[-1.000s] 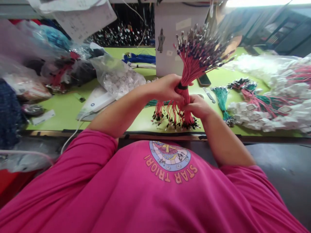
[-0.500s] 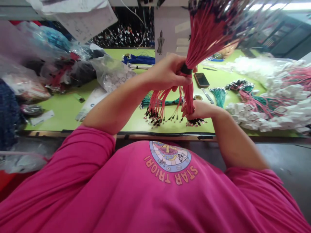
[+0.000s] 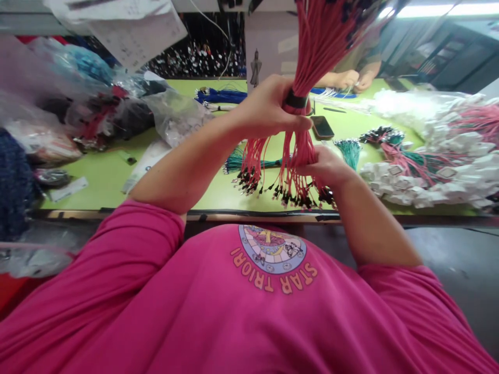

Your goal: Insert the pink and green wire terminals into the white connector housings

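Note:
A thick bundle of red wires (image 3: pixel 317 49) stands upright in front of me, bound at its middle by a black band (image 3: pixel 295 99). My left hand (image 3: pixel 275 111) is wrapped round it at the band. Below, the loose strands fan out and end in small black connectors (image 3: pixel 296 198) just above the table edge. My right hand (image 3: pixel 326 165) is closed about the lower strands on the right side; some of its fingers are hidden among the wires. Behind the hanging strands lies a green wire bundle (image 3: pixel 234 162). The top of the red bundle leaves the frame.
On the green table (image 3: pixel 202 195) lie a phone (image 3: pixel 322 128), another green wire bundle (image 3: pixel 348 150) and a pile of white connectors (image 3: pixel 413 184) with red and green wires. Plastic bags (image 3: pixel 171 117) fill the left. Across the table, another person's hands (image 3: pixel 353 79) hold something small and pale.
My right hand has risen slightly along the lower strands, which now hang more spread out. The bundle and my left hand have shifted a little left. Another person's hands have become visible behind.

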Available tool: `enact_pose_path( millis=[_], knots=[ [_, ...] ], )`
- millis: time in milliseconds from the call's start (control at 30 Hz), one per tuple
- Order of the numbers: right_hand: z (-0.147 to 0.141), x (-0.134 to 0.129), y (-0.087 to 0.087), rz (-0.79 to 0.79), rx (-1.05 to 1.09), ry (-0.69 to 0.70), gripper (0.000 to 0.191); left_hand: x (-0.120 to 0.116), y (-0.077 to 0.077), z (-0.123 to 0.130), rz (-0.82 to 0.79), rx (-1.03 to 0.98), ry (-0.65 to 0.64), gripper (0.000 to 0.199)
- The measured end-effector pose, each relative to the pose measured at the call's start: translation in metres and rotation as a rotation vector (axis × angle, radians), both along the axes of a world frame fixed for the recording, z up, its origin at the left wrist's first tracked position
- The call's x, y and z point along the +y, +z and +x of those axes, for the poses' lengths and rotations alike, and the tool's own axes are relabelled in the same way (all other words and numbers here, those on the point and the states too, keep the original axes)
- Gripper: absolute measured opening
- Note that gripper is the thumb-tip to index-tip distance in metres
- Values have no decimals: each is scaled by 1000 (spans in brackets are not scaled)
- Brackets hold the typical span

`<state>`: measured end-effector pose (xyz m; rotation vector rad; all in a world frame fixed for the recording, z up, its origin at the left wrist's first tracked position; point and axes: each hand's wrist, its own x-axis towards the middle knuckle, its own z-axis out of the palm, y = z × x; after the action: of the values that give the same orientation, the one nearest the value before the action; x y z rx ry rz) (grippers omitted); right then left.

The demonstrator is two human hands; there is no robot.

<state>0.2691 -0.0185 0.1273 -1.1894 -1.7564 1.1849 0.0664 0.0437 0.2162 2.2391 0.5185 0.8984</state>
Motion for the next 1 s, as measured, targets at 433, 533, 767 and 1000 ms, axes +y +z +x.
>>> enact_pose_path(
  millis=[433,533,767,1000],
  knots=[
    [-59,27,-26,115,321,9,52,-2,-34,36,231,-307,271,20],
    [-64,30,-25,-33,297,106,42,3,-36,41,-117,-453,304,18],
    [-29,14,-33,-95,-580,218,17,9,-106,-22,-450,-563,497,45],
    [-16,21,-71,-88,-939,185,35,-41,-174,-95,-1141,315,208,35]
  ],
)
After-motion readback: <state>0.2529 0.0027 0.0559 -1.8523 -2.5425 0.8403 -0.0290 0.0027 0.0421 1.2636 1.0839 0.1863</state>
